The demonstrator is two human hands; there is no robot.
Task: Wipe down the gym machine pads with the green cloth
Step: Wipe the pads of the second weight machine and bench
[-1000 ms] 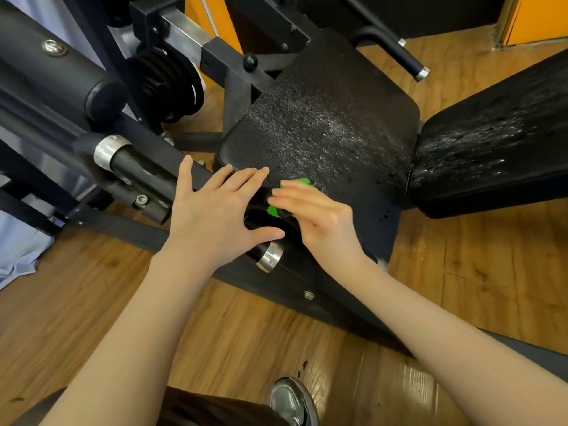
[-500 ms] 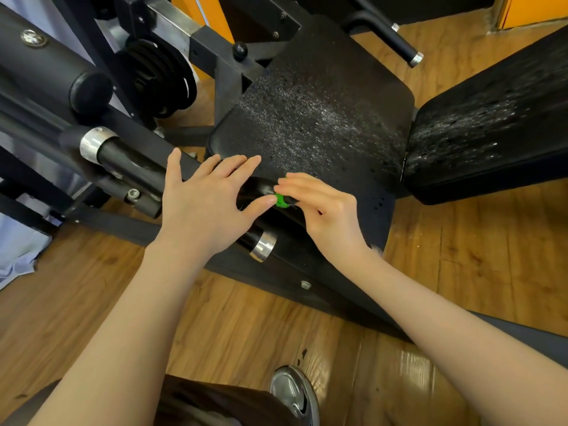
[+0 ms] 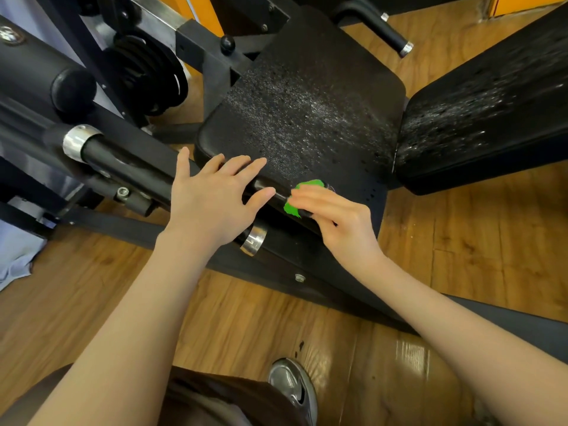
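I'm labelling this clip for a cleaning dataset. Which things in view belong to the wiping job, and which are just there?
Part of the job:
- green cloth, pinched in the right hand
- seat pad
- back pad
- left hand, open by the seat's front edge

Just there:
- weight plates
- chrome-tipped handle
- wooden floor

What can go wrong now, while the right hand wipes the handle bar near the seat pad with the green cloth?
1. The green cloth is bunched small under the right hand, so bare fingers may rub the handle bar instead.
2. The seat pad and back pad show pale specks; both could be left unwiped.
3. The left hand rests open, with no grip, and may slip.
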